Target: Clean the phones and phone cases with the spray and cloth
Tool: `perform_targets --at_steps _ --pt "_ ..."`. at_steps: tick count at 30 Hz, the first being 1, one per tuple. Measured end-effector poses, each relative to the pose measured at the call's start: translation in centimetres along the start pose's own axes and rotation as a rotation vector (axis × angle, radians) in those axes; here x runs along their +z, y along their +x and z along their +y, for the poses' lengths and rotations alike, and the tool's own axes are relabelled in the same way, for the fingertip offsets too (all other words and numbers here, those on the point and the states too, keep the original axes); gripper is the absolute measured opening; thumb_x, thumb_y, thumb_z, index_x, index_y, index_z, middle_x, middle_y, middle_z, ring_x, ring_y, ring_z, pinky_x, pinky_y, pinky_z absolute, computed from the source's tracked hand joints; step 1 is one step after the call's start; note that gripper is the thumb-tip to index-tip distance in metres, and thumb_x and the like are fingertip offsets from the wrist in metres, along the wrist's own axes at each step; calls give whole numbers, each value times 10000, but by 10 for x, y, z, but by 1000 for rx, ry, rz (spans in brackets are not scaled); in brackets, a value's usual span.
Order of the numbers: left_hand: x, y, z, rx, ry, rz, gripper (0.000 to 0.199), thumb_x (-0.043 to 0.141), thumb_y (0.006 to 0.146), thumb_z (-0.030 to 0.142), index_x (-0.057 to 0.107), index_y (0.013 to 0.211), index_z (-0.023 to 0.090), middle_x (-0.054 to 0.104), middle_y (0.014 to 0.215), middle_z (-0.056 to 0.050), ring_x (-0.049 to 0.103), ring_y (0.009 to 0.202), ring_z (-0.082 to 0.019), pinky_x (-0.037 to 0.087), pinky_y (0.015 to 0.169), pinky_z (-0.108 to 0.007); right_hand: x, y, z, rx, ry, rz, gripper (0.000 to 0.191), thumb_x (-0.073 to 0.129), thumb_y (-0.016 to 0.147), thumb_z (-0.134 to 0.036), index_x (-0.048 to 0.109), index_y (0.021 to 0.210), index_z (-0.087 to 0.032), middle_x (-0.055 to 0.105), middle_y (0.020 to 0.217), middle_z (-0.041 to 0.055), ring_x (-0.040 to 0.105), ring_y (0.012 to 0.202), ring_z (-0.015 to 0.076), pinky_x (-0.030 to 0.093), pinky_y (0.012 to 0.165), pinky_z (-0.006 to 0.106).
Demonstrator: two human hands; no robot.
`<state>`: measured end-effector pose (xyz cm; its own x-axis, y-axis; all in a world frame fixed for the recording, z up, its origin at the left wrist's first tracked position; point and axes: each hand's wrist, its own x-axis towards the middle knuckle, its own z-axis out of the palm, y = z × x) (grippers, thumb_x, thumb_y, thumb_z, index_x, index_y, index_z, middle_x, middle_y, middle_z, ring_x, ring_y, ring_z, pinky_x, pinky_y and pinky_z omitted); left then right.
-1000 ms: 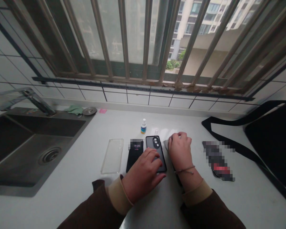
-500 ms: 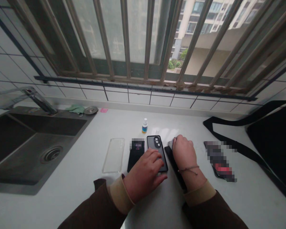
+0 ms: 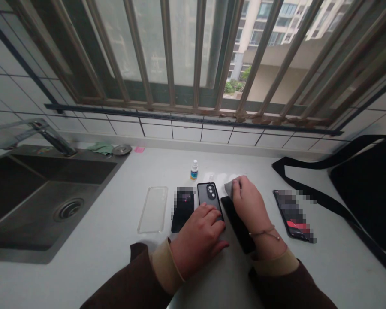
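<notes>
My left hand [image 3: 204, 236] lies over the lower part of a black-rimmed phone case [image 3: 203, 193] with a camera cutout, fingers spread and thumb apart. A grey cloth [image 3: 232, 187] is pinched in my right hand [image 3: 249, 199], just above the top end of a flat black slab [image 3: 233, 214], possibly a phone; the hand and wrist hide its right side. Left of the case lies a phone [image 3: 183, 216] with a dark, partly blurred screen. Farther left is a clear phone case [image 3: 153, 210].
A small white-capped bottle [image 3: 194, 170] stands behind the cases. On the right lie another phone [image 3: 294, 221] and a black bag [image 3: 369, 189] with its strap [image 3: 321, 204]. At left are a sink [image 3: 48, 251], a faucet [image 3: 53, 137], a green cloth [image 3: 101, 148] and a drain lid [image 3: 121, 149].
My right hand has turned and lifted slightly, so more of the grey cloth and the black slab shows. My left hand stays on the case, having shifted only a little.
</notes>
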<state>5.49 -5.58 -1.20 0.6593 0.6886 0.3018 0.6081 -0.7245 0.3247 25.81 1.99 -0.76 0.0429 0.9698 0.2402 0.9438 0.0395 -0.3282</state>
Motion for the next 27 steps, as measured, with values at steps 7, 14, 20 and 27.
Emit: perform_targets --at_steps 7,14,20,27 --pt "18 3 55 -121 83 -63 450 939 779 498 706 959 158 727 991 -87 691 999 -326 628 838 -484 -55 -1 28 -366 566 -604 355 389 1136 -418 685 1143 -222 751 1185 61 687 1131 213 521 1031 333" --pt "47 22 77 -413 119 -140 554 914 760 621 689 950 152 717 892 -122 695 865 -340 577 731 -472 -18 9 36 -347 87 -395 230 466 1089 -215 682 1015 -189 754 1104 120 696 1053 235 520 985 355" --pt "52 26 72 -379 53 -180 499 887 819 568 689 986 141 744 927 -124 725 885 -351 592 746 -490 -15 6 41 -361 109 -394 201 513 1079 -257 641 930 -216 693 1022 80 653 973 228 521 950 350" --pt "59 21 74 -389 26 -161 449 881 844 527 700 978 139 747 894 -129 748 853 -349 600 735 -467 -46 6 40 -364 389 -415 260 499 1079 -365 653 919 -231 652 1078 64 641 1028 218 514 996 345"
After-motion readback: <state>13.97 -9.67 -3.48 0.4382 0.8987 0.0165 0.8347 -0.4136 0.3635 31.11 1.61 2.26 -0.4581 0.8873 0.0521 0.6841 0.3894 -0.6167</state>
